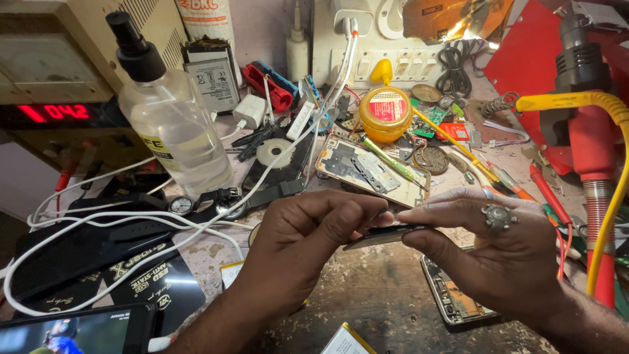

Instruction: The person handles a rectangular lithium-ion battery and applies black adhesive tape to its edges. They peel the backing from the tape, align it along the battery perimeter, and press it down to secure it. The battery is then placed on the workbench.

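both hands meet over the middle of the bench (367, 301), wrists coming in from the lower edge. left hand (308, 236) is curled, knuckles up, thumb and forefinger pressed together in a grip on the near end of a thin dark phone part (386, 235). right hand (498, 252) comes in from the right, fingers bent, thumb under and forefinger over the part's far end, also pinching it. one ring (498, 216) with a large ornate top sits on a right finger. the part is held edge-on, roughly level, just above the bench, between the two hands.

counts: one clear spray bottle (171, 124) with a black nozzle, upright at left. one round yellow tin (385, 115) at centre back. two opened phone frames: one (370, 169) lying just beyond the hands, one (452, 298) partly under the right hand. one lit phone screen (72, 331) at lower left. several white cables (118, 223) looping across the left side; exact number cannot be told. one red hot-air tool (586, 131) standing at right, with a yellow hose (612, 190) curving down past it.
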